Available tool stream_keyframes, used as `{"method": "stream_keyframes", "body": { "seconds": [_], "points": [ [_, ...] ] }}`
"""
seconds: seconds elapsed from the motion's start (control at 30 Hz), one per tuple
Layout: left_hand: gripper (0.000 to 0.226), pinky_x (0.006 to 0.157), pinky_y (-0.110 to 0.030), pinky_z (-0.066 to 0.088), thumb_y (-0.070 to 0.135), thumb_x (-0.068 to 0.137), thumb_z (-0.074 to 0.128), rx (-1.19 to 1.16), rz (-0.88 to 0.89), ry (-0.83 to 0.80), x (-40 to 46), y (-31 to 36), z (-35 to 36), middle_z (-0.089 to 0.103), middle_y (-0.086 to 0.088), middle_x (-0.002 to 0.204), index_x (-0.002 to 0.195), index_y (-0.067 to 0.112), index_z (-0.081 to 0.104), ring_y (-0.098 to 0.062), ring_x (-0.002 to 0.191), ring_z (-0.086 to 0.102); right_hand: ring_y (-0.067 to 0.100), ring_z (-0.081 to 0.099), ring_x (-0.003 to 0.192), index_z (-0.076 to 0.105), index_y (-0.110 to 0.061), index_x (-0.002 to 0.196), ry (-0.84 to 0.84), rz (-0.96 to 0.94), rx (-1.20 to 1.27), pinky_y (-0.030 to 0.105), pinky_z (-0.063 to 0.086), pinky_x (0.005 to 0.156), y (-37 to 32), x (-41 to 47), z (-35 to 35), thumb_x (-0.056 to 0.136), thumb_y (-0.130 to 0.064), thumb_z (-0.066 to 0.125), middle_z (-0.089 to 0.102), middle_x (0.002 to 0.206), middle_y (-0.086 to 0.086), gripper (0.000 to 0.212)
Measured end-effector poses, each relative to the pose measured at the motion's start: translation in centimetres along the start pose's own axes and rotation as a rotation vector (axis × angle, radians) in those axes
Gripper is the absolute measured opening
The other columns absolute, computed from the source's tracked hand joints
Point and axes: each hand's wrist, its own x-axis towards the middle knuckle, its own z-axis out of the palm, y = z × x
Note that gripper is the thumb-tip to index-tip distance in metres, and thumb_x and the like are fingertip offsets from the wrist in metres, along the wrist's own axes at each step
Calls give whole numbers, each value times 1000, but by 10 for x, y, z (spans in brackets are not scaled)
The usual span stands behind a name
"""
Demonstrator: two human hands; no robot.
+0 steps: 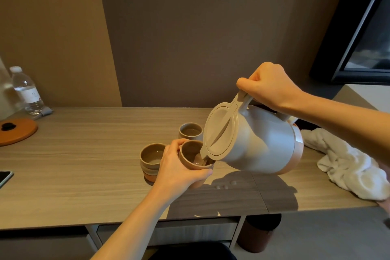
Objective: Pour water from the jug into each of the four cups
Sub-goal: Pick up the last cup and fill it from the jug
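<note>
A grey jug point(261, 143) with a beige lid and an orange base band hangs tilted to the left above the wooden table point(84, 164). My right hand point(270, 86) grips its handle from above. Its spout reaches into a brown cup point(190, 154), where water is pooling. My left hand point(179, 169) wraps around that cup and holds it tilted toward the jug. A second cup point(151, 157) stands just left of it with water inside. A third cup point(190, 131) stands behind, also holding water. Only three cups show.
Water drops point(225, 185) lie on the table in the jug's shadow. A white towel point(348, 162) is bunched at the right edge. At the far left stand a plastic bottle point(25, 91), an orange round tray point(16, 132) and a phone point(4, 177).
</note>
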Motion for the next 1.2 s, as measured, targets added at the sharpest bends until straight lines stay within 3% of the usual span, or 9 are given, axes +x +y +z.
{"method": "stream_keyframes", "body": {
  "seconds": [0.17, 0.4, 0.63, 0.77, 0.87, 1.03, 1.2],
  "points": [
    [89, 88, -34, 54, 51, 36, 90, -10, -8, -3, -3, -2, 2, 60, 10, 117, 114, 39, 50, -11, 108, 58, 23, 43, 47, 59, 1, 50, -16, -14, -17, 32, 40, 52, -1, -2, 2, 85, -29, 55, 45, 49, 13, 46],
    [89, 88, -32, 55, 51, 36, 91, -29, -31, -1, -4, -6, 4, 60, 12, 116, 114, 42, 49, -9, 108, 59, 19, 41, 44, 56, -4, 46, -31, -23, -29, 27, 37, 48, -1, -3, 3, 86, -29, 55, 43, 46, 11, 47],
    [82, 91, -34, 53, 44, 39, 94, -42, -16, -6, -7, -10, 3, 60, 12, 116, 108, 46, 49, -5, 107, 58, 18, 30, 42, 41, -11, 37, -27, -32, -69, 29, 32, 47, -3, -4, 6, 83, -28, 55, 34, 42, 8, 50],
    [82, 90, -34, 53, 43, 40, 94, -46, -29, -13, -7, -11, 4, 59, 13, 117, 108, 47, 48, -4, 107, 58, 20, 34, 42, 44, -9, 38, -43, -39, -60, 31, 35, 48, -4, -5, 7, 83, -29, 55, 40, 44, 13, 50],
    [84, 89, -31, 53, 43, 41, 94, -52, -28, -19, -8, -11, 4, 60, 12, 117, 111, 45, 48, -6, 108, 58, 12, 33, 35, 40, -14, 35, -37, -51, -64, 26, 32, 44, -5, -6, 6, 84, -27, 55, 35, 39, 5, 53],
    [83, 88, -30, 53, 42, 42, 95, -49, -27, -22, -8, -9, 4, 60, 13, 117, 111, 44, 49, -5, 107, 58, 11, 33, 30, 36, -19, 33, -29, -59, -79, 21, 27, 41, -7, -8, 5, 84, -26, 56, 31, 34, -4, 55],
    [83, 88, -28, 52, 41, 41, 94, -58, -25, -30, -10, -8, 4, 60, 12, 117, 110, 43, 49, -5, 107, 58, 14, 31, 37, 41, -15, 36, -47, -65, -74, 26, 30, 43, -7, -10, 6, 84, -28, 56, 36, 39, 4, 52]
  ]
}}
